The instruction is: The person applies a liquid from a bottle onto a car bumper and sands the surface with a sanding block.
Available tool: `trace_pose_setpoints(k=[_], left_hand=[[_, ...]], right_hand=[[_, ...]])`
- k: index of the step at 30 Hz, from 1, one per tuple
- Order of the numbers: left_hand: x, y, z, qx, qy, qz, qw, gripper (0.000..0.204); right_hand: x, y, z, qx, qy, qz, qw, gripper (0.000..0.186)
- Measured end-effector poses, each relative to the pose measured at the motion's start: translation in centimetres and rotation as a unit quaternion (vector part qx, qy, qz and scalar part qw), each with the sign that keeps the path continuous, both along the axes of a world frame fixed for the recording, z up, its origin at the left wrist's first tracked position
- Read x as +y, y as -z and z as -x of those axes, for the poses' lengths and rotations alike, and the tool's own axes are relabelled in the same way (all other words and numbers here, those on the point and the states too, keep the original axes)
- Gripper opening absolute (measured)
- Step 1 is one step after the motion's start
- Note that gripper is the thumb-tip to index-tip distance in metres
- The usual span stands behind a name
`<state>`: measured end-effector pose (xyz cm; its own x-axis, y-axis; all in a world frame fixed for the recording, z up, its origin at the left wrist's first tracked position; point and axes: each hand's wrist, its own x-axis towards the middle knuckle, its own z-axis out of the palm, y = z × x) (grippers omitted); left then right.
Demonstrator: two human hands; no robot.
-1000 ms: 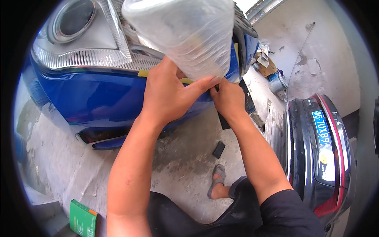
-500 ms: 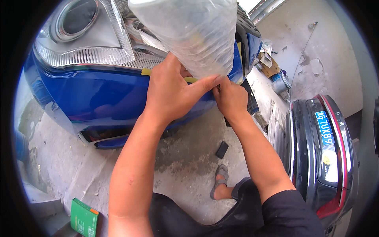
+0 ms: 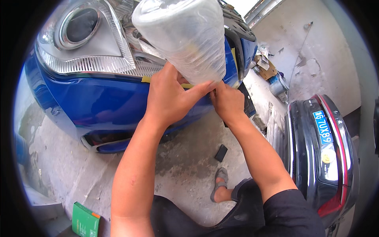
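Note:
A bulky roll of translucent, wrinkled plastic film (image 3: 185,37) is held up in front of the blue car bumper (image 3: 94,102). My left hand (image 3: 167,93) grips its lower left side, thumb stretched along the bottom end, other fingers hidden behind it. My right hand (image 3: 229,100) is closed in a pinch at the same bottom end, touching my left thumb. Exactly what its fingertips grip is hidden, apparently the film's edge. Yellow masking tape (image 3: 146,79) shows along the bumper's upper edge beside my left hand.
The car's headlight (image 3: 85,33) is at the upper left. A black car (image 3: 316,150) stands at the right. On the concrete floor lie a dark phone-like object (image 3: 221,153) and, lower left, a green box (image 3: 85,221). A metal can (image 3: 279,87) and cardboard (image 3: 266,69) sit by the wall.
The film roll and my right hand have shifted slightly left in the picture, and the roll's bottom end sits a little lower. Both hands keep their grip.

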<state>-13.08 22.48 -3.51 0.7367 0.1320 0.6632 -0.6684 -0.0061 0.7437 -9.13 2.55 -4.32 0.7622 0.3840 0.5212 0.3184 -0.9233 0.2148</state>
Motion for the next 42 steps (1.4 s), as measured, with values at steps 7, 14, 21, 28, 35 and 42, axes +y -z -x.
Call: trace_pose_setpoints(k=[7, 14, 21, 28, 35, 42], left_hand=[[0.2, -0.2, 0.2, 0.023, 0.060, 0.045, 0.997, 0.041], [0.1, -0.1, 0.0, 0.015, 0.070, 0.040, 0.997, 0.044], [0.4, -0.2, 0.3, 0.041, 0.048, 0.011, 0.998, 0.043], [-0.1, -0.2, 0.3, 0.037, 0.049, 0.025, 0.998, 0.043], [-0.2, -0.3, 0.2, 0.075, 0.072, 0.024, 0.994, 0.045], [-0.6, -0.6, 0.5, 0.039, 0.026, 0.063, 0.997, 0.040]], right_hand=[[0.6, 0.0, -0.1, 0.034, 0.042, 0.014, 0.998, 0.013], [0.0, -0.3, 0.1, 0.011, -0.015, 0.005, 1.000, 0.013], [0.1, -0.4, 0.0, 0.025, -0.013, 0.006, 1.000, 0.014], [-0.3, 0.0, -0.4, 0.049, 0.009, -0.010, 0.999, 0.018], [-0.1, -1.7, 0.8, -0.085, -0.116, -0.047, 0.989, 0.019], [-4.0, -7.6, 4.9, 0.056, -0.117, -0.240, 0.962, 0.017]])
